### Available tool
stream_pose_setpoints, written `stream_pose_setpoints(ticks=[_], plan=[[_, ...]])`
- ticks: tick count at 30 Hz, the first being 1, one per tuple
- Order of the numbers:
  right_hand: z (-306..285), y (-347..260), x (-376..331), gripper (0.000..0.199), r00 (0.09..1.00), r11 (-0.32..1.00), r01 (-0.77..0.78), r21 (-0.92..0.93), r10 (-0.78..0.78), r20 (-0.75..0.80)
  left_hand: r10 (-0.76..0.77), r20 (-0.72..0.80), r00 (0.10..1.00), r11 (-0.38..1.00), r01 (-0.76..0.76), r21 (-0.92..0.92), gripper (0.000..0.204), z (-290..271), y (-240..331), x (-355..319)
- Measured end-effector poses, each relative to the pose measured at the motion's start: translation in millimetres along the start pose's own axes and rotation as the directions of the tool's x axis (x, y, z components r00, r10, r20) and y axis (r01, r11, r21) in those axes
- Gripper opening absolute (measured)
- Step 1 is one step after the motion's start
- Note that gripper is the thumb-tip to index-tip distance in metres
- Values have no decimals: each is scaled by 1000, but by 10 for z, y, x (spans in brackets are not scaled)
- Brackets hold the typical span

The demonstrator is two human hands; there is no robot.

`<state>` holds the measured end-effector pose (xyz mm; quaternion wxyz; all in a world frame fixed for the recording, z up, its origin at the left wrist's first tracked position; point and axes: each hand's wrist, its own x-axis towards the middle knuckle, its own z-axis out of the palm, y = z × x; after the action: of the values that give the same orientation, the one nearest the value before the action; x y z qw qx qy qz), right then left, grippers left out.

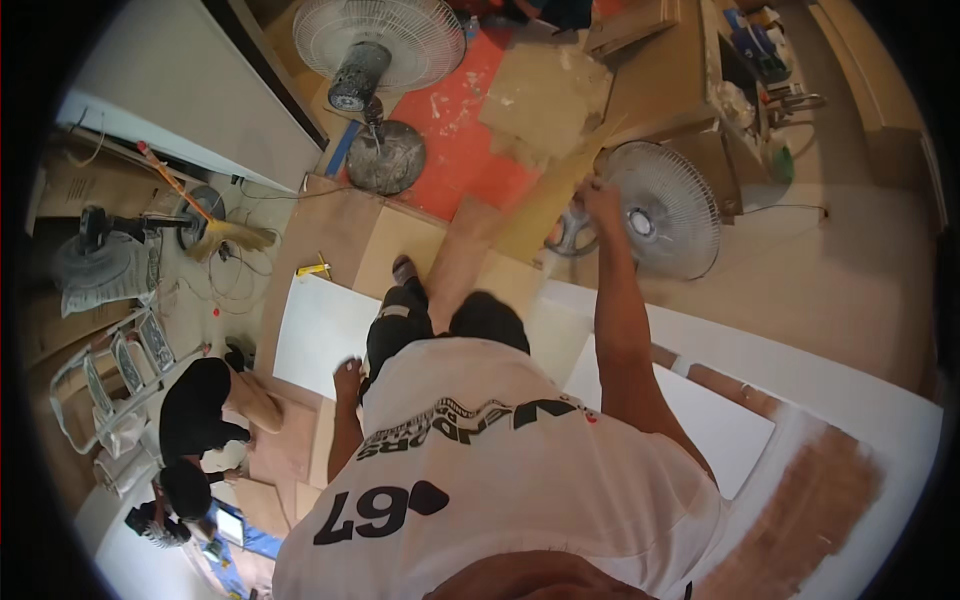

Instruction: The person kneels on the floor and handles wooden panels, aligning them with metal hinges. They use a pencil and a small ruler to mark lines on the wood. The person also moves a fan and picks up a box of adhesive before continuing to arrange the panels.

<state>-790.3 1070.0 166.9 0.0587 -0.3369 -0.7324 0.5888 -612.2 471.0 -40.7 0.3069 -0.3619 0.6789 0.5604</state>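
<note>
My right hand (600, 203) is stretched forward beside a standing fan (668, 212) with a round grey cage. Its fingers look closed, close to the end of a long yellowish strip of board (550, 205); whether they grip the strip or part of the fan cannot be made out. Low at my side hangs my left hand (347, 379), empty, with loosely bent fingers a little apart. Beneath and beside it lies a white panel (322, 335). A yellow utility knife (313, 269) rests by that panel's far edge.
Ahead stands a dusty pedestal fan (380, 45) near a red floor patch (455, 120). At the left, a co-worker in black (195, 410) bends over brown boards (283, 440), near a folding ladder (115, 375). A broom (225, 238) lies farther up. A large white panel with a brown area (810, 495) is right.
</note>
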Motion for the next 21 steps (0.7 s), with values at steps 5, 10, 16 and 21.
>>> stream_pose_setpoints(ticks=[5, 10, 16, 21], plan=[[129, -327, 519, 16, 990, 988, 10, 156, 12, -140, 46, -34, 998, 998, -47, -30, 41, -128, 1780, 304], [-63, -758, 1347, 17, 981, 994, 111, 13, -107, -161, 71, -19, 997, 997, -71, -24, 39, -2, 2408, 875], [-242, -808, 2646, 19, 994, 983, 37, 180, -18, -110, -60, -57, 997, 988, 51, -148, 38, 925, 2706, 1340], [192, -1044, 3873, 20, 997, 983, 46, 178, -55, 50, -135, -29, 990, 983, 130, -132, 25, 2052, 2710, 1955]])
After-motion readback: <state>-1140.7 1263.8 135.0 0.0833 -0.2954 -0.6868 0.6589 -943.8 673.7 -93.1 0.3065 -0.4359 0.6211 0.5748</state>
